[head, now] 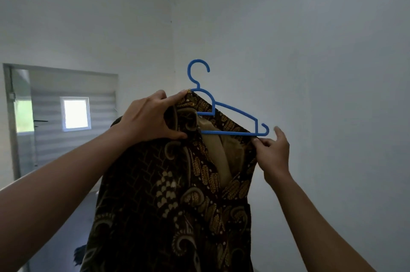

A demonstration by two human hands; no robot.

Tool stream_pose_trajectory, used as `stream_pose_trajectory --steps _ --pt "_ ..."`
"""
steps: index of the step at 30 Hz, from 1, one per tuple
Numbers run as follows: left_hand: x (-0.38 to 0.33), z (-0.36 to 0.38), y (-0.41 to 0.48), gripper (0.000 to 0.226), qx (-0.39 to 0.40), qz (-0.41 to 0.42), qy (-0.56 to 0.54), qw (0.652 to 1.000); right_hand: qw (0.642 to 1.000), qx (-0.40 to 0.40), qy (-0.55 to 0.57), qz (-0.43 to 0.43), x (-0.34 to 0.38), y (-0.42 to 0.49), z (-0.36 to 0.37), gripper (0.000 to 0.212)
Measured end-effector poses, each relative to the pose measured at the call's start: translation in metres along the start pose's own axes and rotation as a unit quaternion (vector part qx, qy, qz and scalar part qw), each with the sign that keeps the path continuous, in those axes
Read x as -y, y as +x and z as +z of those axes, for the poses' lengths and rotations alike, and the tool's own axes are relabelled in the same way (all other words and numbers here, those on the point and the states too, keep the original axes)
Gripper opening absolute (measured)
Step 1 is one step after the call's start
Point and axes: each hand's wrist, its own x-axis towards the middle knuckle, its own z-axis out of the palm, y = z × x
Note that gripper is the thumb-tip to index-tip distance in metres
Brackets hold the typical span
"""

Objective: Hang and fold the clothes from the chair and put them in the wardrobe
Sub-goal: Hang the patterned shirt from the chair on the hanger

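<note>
Batik shirt (pixel 168 183) held aloft, half on the blue hanger (pixel 228 133). The grip of your left hand (pixel 150 116) clasps the collar. The grip of your right hand (pixel 274 149) pinches the loose shoulder edge: draw it over the bare hanger end.

A dark brown batik shirt (pixel 177 194) with gold swirls hangs open, tan lining showing, partly on a tilted blue hanger (pixel 233 114) with its hook uppermost. One hanger arm is bare; the other seems tucked under the collar. The left hand (pixel 146 116) grips the collar and the right hand (pixel 273 152) pinches the shirt's edge.
</note>
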Motion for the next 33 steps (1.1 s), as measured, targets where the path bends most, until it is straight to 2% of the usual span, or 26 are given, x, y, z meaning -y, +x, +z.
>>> stream_pose_trajectory --steps 3,9,13,17,22,24,26,27,28,30,31,32,33 --pt "0.003 0.006 -0.01 0.119 -0.006 -0.019 -0.023 1.0 0.998 0.023 -0.037 -0.04 0.007 0.007 -0.002 0.057" --pt "0.0 0.007 -0.017 0.13 -0.033 -0.006 -0.034 0.999 0.991 0.076 -0.059 -0.095 0.019 0.008 -0.005 0.047" --pt "0.009 0.003 -0.019 0.128 -0.025 -0.009 -0.053 0.998 0.988 0.14 -0.011 -0.057 0.033 0.022 -0.022 0.041" --pt "0.009 0.007 -0.022 0.126 0.008 0.013 -0.025 1.0 0.989 0.139 -0.002 -0.048 0.05 0.031 -0.032 0.034" --pt "-0.005 0.013 -0.012 0.126 0.003 -0.013 -0.006 1.0 0.984 0.102 -0.022 -0.145 0.07 0.009 -0.012 0.027" --pt "-0.015 0.013 -0.004 0.126 -0.008 -0.02 -0.003 1.0 0.959 0.175 -0.07 -0.213 0.073 -0.015 0.01 0.028" --pt "-0.023 0.013 0.003 0.126 -0.02 -0.029 -0.01 0.999 0.907 0.313 -0.142 -0.243 0.067 -0.033 0.027 0.032" --pt "-0.024 0.013 0.005 0.126 -0.023 -0.031 -0.015 0.999 0.882 0.355 -0.173 -0.257 0.065 -0.039 0.028 0.034" --pt "-0.024 0.013 0.005 0.127 -0.024 -0.033 -0.024 0.999 0.868 0.348 -0.188 -0.3 0.065 -0.038 0.025 0.033" --pt "-0.02 0.013 0.001 0.13 -0.024 -0.036 -0.064 0.997 0.854 0.198 -0.219 -0.429 0.066 -0.022 0.01 0.035" --pt "-0.018 0.013 -0.001 0.131 -0.025 -0.035 -0.086 0.995 0.832 0.117 -0.259 -0.477 0.067 -0.011 0.001 0.044" --pt "-0.018 0.012 -0.003 0.132 -0.026 -0.032 -0.104 0.994 0.804 0.082 -0.312 -0.5 0.068 0.0 -0.005 0.058" --pt "-0.019 0.012 -0.004 0.132 -0.026 -0.028 -0.114 0.993 0.777 0.095 -0.365 -0.505 0.067 0.008 -0.008 0.071"
